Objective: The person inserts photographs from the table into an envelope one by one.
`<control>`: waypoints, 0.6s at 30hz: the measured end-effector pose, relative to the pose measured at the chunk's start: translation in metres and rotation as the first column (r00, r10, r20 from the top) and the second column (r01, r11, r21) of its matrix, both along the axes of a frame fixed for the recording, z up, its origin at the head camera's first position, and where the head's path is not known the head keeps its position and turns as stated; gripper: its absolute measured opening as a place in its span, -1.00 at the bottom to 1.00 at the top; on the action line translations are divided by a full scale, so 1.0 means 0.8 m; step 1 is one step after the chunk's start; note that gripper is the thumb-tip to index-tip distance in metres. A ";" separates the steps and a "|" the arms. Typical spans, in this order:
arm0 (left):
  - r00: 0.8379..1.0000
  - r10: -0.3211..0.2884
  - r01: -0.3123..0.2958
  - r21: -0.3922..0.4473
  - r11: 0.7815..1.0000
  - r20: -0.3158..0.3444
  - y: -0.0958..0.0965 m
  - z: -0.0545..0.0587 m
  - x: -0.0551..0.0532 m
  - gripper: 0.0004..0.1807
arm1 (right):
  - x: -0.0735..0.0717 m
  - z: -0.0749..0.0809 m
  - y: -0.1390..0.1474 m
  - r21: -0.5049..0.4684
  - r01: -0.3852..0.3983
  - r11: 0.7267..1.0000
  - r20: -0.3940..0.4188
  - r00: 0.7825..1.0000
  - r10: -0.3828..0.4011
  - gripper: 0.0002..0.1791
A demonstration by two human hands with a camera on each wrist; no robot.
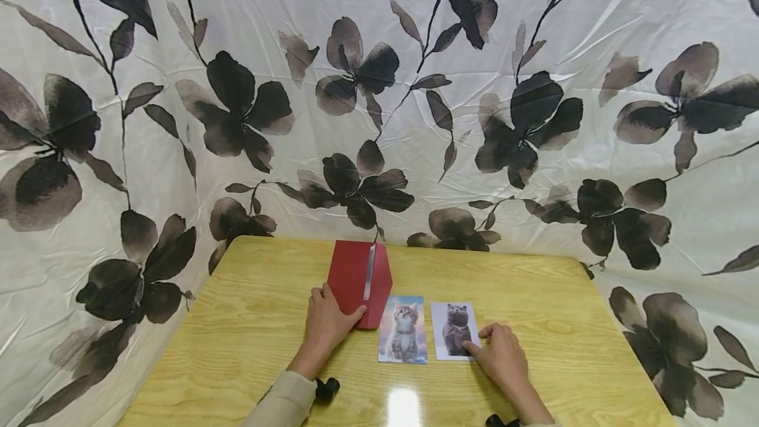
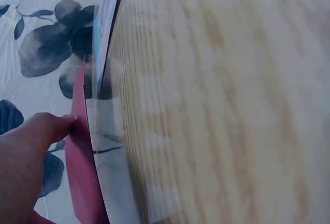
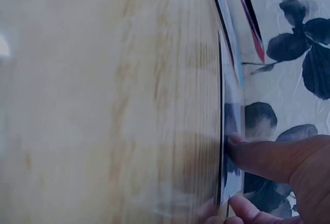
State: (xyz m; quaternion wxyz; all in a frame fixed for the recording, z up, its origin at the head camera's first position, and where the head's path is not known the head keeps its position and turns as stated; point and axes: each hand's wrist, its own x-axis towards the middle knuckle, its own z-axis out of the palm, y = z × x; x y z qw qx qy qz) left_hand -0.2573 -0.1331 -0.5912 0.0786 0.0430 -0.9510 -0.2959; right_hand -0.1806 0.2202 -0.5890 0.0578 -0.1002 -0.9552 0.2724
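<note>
My left hand [image 1: 327,316] grips a red envelope [image 1: 348,272] by its near part, thumb on top and fingers at the left edge. A pale strip [image 1: 370,272] runs along the envelope near its pointed flap. In the left wrist view the thumb presses on the envelope [image 2: 82,167], which looks raised off the table. To the right lies a kitten picture card [image 1: 403,331] with a pastel sky. Beside it is a grey cat picture card [image 1: 440,331], its right edge pinched by my right hand [image 1: 504,354]. In the right wrist view the thumb lies on this card [image 3: 233,182].
The wood-grain table [image 1: 237,341] ends at a floral cloth [image 1: 439,150] hung behind and at the sides. A bright reflection lies on the table's near part. Black wrist-worn pieces [image 1: 327,390] show near both wrists.
</note>
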 end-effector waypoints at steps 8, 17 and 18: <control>1.000 0.002 -0.002 0.002 1.000 -0.004 -0.001 0.001 -0.002 0.23 | 0.000 0.006 -0.004 0.006 0.004 1.000 0.011 1.000 -0.004 -0.49; 1.000 0.000 0.000 0.002 1.000 -0.012 -0.001 0.000 0.001 0.22 | 0.003 0.002 -0.004 -0.009 0.016 1.000 0.013 1.000 -0.016 -0.51; 1.000 -0.001 0.001 0.004 1.000 -0.012 -0.001 0.000 0.001 0.22 | 0.003 0.002 -0.004 -0.011 0.019 1.000 0.010 1.000 -0.018 -0.51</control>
